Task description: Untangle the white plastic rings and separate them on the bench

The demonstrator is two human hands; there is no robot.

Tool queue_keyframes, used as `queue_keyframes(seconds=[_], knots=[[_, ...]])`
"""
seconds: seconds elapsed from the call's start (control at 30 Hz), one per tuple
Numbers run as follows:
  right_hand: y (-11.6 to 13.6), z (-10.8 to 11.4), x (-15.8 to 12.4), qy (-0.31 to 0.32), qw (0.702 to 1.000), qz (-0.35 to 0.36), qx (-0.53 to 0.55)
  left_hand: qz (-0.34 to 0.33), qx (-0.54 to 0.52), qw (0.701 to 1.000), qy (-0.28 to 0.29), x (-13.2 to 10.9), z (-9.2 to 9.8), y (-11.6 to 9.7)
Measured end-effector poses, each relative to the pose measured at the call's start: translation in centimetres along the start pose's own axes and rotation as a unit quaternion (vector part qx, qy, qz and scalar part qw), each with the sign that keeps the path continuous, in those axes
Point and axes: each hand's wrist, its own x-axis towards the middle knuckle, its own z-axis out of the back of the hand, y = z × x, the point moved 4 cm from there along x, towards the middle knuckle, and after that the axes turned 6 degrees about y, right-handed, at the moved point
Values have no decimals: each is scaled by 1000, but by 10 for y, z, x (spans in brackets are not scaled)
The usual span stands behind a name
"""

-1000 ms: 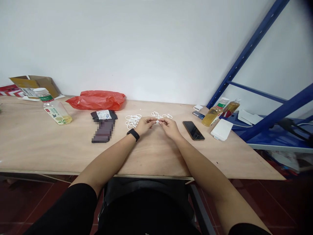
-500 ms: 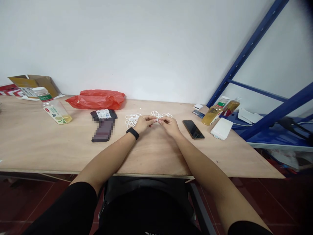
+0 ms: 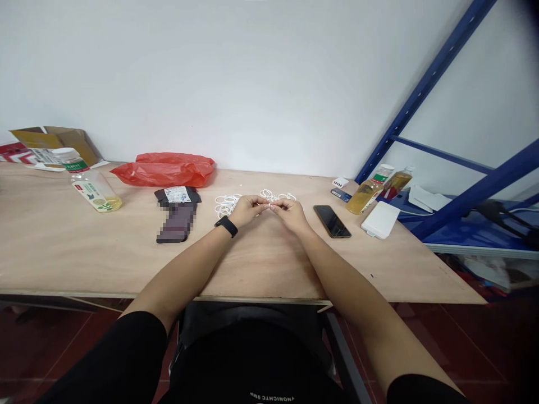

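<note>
My left hand (image 3: 247, 211), with a black band on its wrist, meets my right hand (image 3: 292, 214) over the middle of the table. Both are closed in a pinch at the fingertips on one small white piece (image 3: 270, 206), mostly covered by the fingers, so its exact kind does not show. Beside my left hand lies a cluster of thin white rings (image 3: 226, 204). A second group of white rings (image 3: 266, 194) is just behind my fingertips, partly hidden by my hands.
A phone (image 3: 332, 221), a white box-shaped device (image 3: 380, 220) and a drink bottle (image 3: 365, 193) are at the right. Leftward lie a dark pouch (image 3: 177, 221), a red plastic bag (image 3: 166, 170) and a tilted-looking bottle (image 3: 95, 188). A blue metal frame (image 3: 442, 160) borders the right.
Both hands stay pinched together at nearly the same spot, and less of the white piece shows between the fingertips. The whole view has shifted slightly.
</note>
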Motion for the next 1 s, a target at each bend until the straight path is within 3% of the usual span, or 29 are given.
queue_keyframes(seconds=[0.1, 0.23, 0.43, 0.6, 0.8, 0.87, 1.0], knots=[[-14, 11, 8, -3, 988, -1, -153, -16, 173, 984, -28, -1, 12, 1], [-48, 32, 14, 38, 936, -47, -347, -3, 384, 923, -22, -2, 21, 5], [-76, 43, 15, 79, 900, -181, -389, 48, 492, 869, -23, -2, 23, 6], [-66, 41, 15, 59, 900, -165, -400, 50, 463, 884, -49, -5, 22, 1], [-54, 52, 11, -1, 899, -160, -409, -2, 402, 914, -52, -7, 15, -3], [-48, 54, 11, -29, 909, -140, -392, -20, 372, 927, -46, -7, 11, -2], [-28, 43, 8, -67, 957, -74, -272, -33, 270, 961, -45, -6, 3, 3]])
